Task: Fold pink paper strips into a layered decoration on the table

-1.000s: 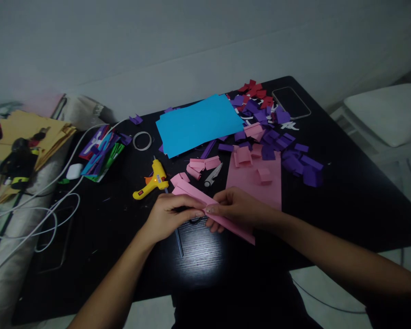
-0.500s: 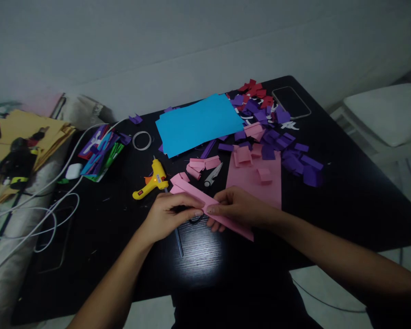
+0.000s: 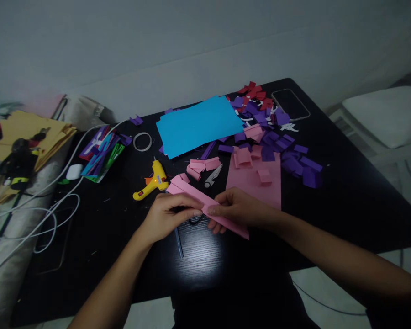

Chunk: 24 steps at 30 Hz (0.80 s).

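A folded strip of pink paper (image 3: pixel 228 222) slants across the front of me, held above the black table. My left hand (image 3: pixel 173 212) pinches its middle between thumb and fingers. My right hand (image 3: pixel 234 208) grips it further along, thumb on top and fingertips underneath. Below the strip a dark loop, perhaps a scissors handle (image 3: pixel 196 220), partly shows; the rest is hidden. Just beyond lie small scissors or a cutter with a grey blade (image 3: pixel 213 176) and short folded pink pieces (image 3: pixel 202 165). A pink sheet (image 3: pixel 272 192) lies beyond my right hand, with folded pink pieces on it.
A yellow glue gun (image 3: pixel 154 180) lies left of my hands, near a glue stick (image 3: pixel 179 243). Blue sheets (image 3: pixel 198 127), purple paper pieces (image 3: pixel 301 164), a tape roll (image 3: pixel 142 141) and a phone (image 3: pixel 291 104) lie farther back. White cables (image 3: pixel 55 214) cross the left side.
The pink strip has shifted slightly up and to the left between my hands. Both hands keep almost the same place and hold.
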Motion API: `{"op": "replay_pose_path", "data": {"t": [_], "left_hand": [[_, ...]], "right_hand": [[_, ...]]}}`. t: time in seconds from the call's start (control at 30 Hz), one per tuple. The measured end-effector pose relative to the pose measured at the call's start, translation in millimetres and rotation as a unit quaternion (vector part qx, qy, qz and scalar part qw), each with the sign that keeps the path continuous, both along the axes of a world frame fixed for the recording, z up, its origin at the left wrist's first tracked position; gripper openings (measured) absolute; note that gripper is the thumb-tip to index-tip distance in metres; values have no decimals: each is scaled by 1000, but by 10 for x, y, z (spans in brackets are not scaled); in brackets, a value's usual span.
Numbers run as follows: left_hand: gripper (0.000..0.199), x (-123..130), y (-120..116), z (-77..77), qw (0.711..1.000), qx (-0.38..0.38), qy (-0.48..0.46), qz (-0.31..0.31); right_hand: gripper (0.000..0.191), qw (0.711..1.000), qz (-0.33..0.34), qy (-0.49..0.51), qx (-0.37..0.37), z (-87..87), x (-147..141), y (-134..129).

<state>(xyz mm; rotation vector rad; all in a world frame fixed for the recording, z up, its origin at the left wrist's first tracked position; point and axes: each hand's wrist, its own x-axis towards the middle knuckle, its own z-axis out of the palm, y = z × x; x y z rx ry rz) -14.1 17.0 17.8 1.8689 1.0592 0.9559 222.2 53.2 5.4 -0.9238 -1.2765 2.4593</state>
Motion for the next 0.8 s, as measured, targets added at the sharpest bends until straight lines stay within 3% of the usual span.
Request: {"op": "replay_pose_path", "data": {"t": [0.17,0.43,0.8], "left_hand": [[10,52,-26,-29,999,-23,-6,-28],[10,-20,-22,-22,999,-21,-15,21],[12,51,-42,-15,999,-42,-32,7]], "right_hand": [[44,1000,-8,1,4,-13,-18,-10],[46,1000,9,-11,11,16,3,8],[46,1000,5,3,19,-10,2,-1]]}}
